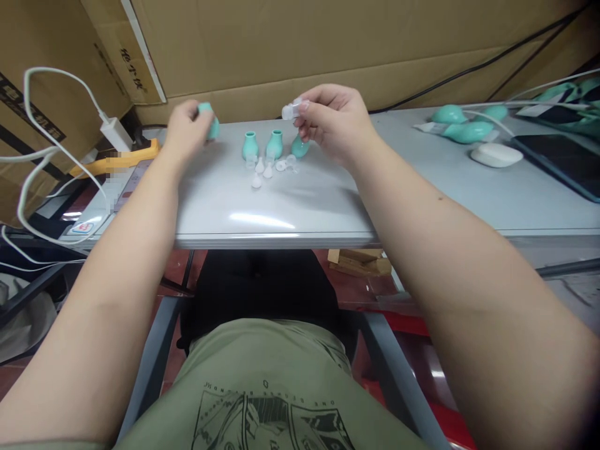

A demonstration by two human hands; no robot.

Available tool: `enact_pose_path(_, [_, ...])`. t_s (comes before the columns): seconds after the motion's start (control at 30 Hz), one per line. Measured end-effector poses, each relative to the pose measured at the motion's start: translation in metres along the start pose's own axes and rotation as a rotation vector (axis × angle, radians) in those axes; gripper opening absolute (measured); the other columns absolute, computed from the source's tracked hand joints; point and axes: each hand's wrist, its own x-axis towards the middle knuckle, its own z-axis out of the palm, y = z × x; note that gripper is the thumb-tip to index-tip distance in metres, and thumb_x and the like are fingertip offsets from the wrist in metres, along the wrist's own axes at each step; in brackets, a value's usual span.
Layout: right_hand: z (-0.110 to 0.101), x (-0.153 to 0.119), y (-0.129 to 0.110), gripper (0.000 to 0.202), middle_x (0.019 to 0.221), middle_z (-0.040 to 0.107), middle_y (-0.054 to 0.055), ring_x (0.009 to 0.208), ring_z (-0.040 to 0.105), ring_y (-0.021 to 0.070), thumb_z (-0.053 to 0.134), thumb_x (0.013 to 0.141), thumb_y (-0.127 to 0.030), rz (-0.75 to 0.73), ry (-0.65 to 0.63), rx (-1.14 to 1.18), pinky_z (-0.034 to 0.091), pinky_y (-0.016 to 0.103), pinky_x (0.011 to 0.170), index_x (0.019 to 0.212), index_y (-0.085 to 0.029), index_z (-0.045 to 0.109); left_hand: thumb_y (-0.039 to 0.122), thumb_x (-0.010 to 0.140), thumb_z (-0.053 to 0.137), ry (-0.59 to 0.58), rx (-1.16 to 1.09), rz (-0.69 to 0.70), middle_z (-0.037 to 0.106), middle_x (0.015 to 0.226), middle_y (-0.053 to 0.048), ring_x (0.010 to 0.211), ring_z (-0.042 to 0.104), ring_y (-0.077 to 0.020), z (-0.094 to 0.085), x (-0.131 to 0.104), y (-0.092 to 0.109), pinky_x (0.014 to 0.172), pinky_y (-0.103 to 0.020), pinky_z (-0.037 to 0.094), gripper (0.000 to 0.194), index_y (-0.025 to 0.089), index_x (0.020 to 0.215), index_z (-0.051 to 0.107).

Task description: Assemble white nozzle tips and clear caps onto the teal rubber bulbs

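Observation:
At the table's back left, my left hand [188, 128] is closed around a teal piece [210, 121], mostly hidden by the fingers. My right hand [337, 122] pinches a small clear plastic cap-like piece [289, 111] between thumb and fingers, above the table. Two teal bulb-shaped bottles with open necks, one on the left [250, 145] and one beside it [275, 144], stand between my hands. A third teal bulb [300, 147] is just below my right hand, partly covered by it. Several small white pointed tips [256, 181] and clear plastic pieces [291, 161] lie before the bottles.
On the right of the white table [319, 212] lie teal bulbs [469, 131], a white oval object [495, 155] and a dark tablet-like device [557, 162]. A phone [134, 181], yellow-orange object [100, 165] and white charger [116, 134] with cables are left. Cardboard [328, 50] walls the back.

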Motion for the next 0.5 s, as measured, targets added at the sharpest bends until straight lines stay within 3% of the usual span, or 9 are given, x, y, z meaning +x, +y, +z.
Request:
enact_pose_path(0.1, [0.005, -0.006, -0.005, 0.028, 0.088, 0.082, -0.001, 0.075, 0.060, 0.0258, 0.115, 0.085, -0.049, -0.045, -0.054, -0.014, 0.044, 0.047, 0.073, 0.095, -0.036, 0.092, 0.092, 0.103, 0.094, -0.034, 0.060, -0.047, 0.028, 0.074, 0.002, 0.085, 0.053, -0.0162, -0.011, 0.003, -0.008, 0.067, -0.025, 0.036, 0.076, 0.031, 0.098, 0.049])
enact_pose_path(0.2, [0.007, -0.012, -0.012, 0.023, 0.083, 0.078, -0.002, 0.071, 0.057, 0.0239, 0.113, 0.088, -0.039, -0.026, -0.148, -0.022, 0.044, 0.046, 0.072, 0.094, -0.034, 0.092, 0.108, 0.105, 0.078, -0.062, 0.093, -0.039, 0.022, 0.079, -0.002, 0.090, 0.047, -0.0175, -0.035, 0.014, -0.023, 0.070, -0.025, 0.035, 0.087, 0.031, 0.099, 0.040])
enact_pose_path(0.23, [0.008, -0.014, -0.014, 0.022, 0.080, 0.077, -0.002, 0.069, 0.055, 0.0230, 0.113, 0.088, -0.037, -0.016, -0.165, -0.025, 0.044, 0.045, 0.072, 0.093, -0.033, 0.092, 0.109, 0.108, 0.072, -0.010, 0.076, 0.008, 0.021, 0.080, -0.003, 0.092, 0.045, -0.0179, -0.043, 0.019, -0.028, 0.072, -0.026, 0.037, 0.087, 0.030, 0.099, 0.037])
enact_pose_path(0.3, [0.008, -0.016, -0.018, 0.018, 0.080, 0.077, -0.003, 0.069, 0.054, 0.0219, 0.110, 0.089, -0.032, 0.010, -0.175, -0.028, 0.043, 0.043, 0.072, 0.091, -0.033, 0.092, 0.099, 0.117, 0.066, 0.342, 0.011, 0.158, 0.027, 0.084, -0.002, 0.089, 0.044, -0.0159, -0.055, 0.031, -0.038, 0.076, -0.028, 0.042, 0.077, 0.030, 0.102, 0.036])
enact_pose_path(0.37, [0.009, -0.018, -0.022, 0.014, 0.078, 0.075, -0.002, 0.069, 0.051, 0.0211, 0.103, 0.086, -0.025, 0.040, -0.167, -0.029, 0.039, 0.042, 0.070, 0.087, -0.032, 0.091, 0.088, 0.119, 0.071, 0.481, -0.036, 0.228, 0.041, 0.089, 0.001, 0.085, 0.044, -0.0126, -0.060, 0.041, -0.046, 0.073, -0.030, 0.041, 0.065, 0.030, 0.105, 0.044])
enact_pose_path(0.5, [0.014, -0.023, -0.032, 0.011, 0.072, 0.066, 0.000, 0.067, 0.045, 0.0214, 0.094, 0.077, -0.022, 0.075, -0.187, -0.039, 0.031, 0.041, 0.066, 0.077, -0.030, 0.086, 0.073, 0.109, 0.086, 0.313, -0.038, 0.391, 0.065, 0.088, 0.007, 0.086, 0.049, -0.0085, -0.047, 0.040, -0.052, 0.073, -0.033, 0.039, 0.049, 0.029, 0.109, 0.064])
